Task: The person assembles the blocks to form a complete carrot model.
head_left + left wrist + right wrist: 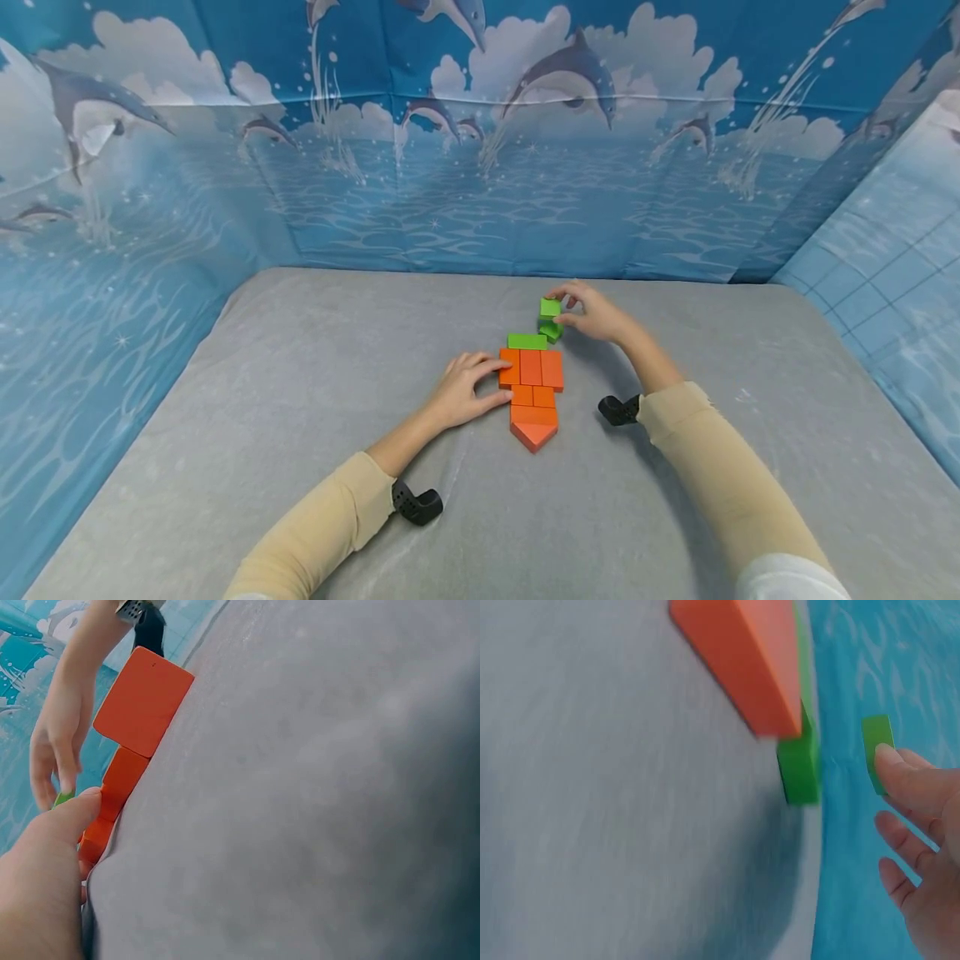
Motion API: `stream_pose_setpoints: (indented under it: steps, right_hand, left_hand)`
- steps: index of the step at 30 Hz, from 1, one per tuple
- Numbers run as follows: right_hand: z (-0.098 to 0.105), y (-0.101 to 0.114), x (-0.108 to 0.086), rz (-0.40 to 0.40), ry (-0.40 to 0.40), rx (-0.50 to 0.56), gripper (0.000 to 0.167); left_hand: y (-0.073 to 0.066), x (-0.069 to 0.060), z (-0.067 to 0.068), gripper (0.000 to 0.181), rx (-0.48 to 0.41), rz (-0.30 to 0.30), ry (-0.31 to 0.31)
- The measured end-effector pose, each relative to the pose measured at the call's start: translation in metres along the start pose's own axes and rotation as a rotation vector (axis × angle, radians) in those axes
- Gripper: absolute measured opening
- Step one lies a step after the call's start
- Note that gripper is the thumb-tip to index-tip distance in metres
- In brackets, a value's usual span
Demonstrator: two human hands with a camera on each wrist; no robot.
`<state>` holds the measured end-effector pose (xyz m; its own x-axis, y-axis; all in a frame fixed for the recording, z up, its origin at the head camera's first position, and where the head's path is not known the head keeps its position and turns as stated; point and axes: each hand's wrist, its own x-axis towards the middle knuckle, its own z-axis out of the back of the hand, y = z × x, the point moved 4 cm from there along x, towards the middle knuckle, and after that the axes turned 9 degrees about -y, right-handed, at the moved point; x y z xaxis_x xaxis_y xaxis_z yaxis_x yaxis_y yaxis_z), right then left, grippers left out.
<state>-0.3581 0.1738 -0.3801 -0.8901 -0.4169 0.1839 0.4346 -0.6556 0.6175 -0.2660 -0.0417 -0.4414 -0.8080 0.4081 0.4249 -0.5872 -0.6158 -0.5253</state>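
Observation:
Several orange blocks (pixel 530 367) lie together in a column on the grey surface, with an orange triangular block (pixel 534 435) at the near end. A long green block (pixel 527 341) touches the column's far end. Beside it on the right sits another green block (pixel 552 332), partly hidden. Above that one, my right hand (pixel 596 317) pinches a small green block (pixel 875 735) between thumb and finger, off the surface. My left hand (pixel 468 390) rests at the column's left side, thumb and forefinger apart and touching the orange blocks.
The grey-covered table (pixel 337 350) spreads around the blocks. A blue curtain (pixel 450 192) printed with dolphins hangs behind it and along the sides. Black wrist mounts (pixel 417 505) stick out from both sleeves.

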Motion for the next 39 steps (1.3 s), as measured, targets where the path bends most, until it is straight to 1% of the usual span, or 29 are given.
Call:
stream_pose_setpoints:
  steps: [7, 14, 19, 26, 32, 39]
  right_hand:
    - [-0.025, 0.012, 0.019, 0.044, 0.077, -0.011, 0.036]
    - [-0.044, 0.016, 0.029, 0.049, 0.09, -0.018, 0.034]
    - [-0.054, 0.015, 0.032, 0.064, 0.09, -0.032, 0.034]
    - [-0.059, 0.013, 0.033, 0.068, 0.089, 0.006, 0.034]
    - [-0.059, 0.011, 0.033, 0.037, 0.12, 0.035, 0.032]
    - [-0.059, 0.012, 0.031, 0.023, 0.128, 0.042, 0.031]
  left_hand:
    - [0.001, 0.0, 0.0, 0.046, 0.005, 0.002, 0.006]
    - [0.001, 0.0, 0.0, 0.046, -0.002, -0.003, 0.0]
    - [0.001, -0.001, 0.0, 0.045, 0.0, -0.008, -0.004]
    - [0.0, 0.0, 0.0, 0.046, -0.004, -0.01, -0.008]
    - [0.0, 0.001, -0.001, 0.046, 0.007, -0.023, -0.021]
    - [-0.001, 0.0, 0.001, 0.046, 0.006, -0.025, -0.018]
